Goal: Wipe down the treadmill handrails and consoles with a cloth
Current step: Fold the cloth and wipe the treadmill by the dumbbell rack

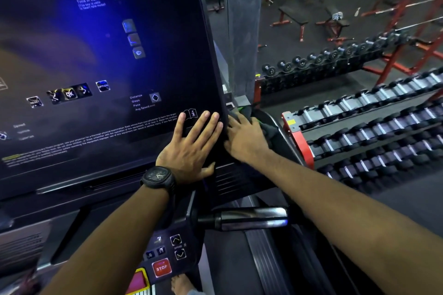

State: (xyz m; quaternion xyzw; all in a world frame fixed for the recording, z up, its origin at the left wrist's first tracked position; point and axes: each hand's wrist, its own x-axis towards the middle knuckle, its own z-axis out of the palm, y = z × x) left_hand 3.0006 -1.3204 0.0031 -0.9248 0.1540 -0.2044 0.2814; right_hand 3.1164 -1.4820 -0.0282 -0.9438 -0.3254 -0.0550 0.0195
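R hand [247, 137] grips cloth [267, 129] beneath palm, against console [153, 67] R edge.

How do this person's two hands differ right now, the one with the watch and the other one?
The left hand lies flat, fingers spread, on the face of the console; the right hand sits at the console's right edge, on a dark cloth. The left wrist wears a black watch; the right wrist is bare. Both hands are at the console's lower right corner.
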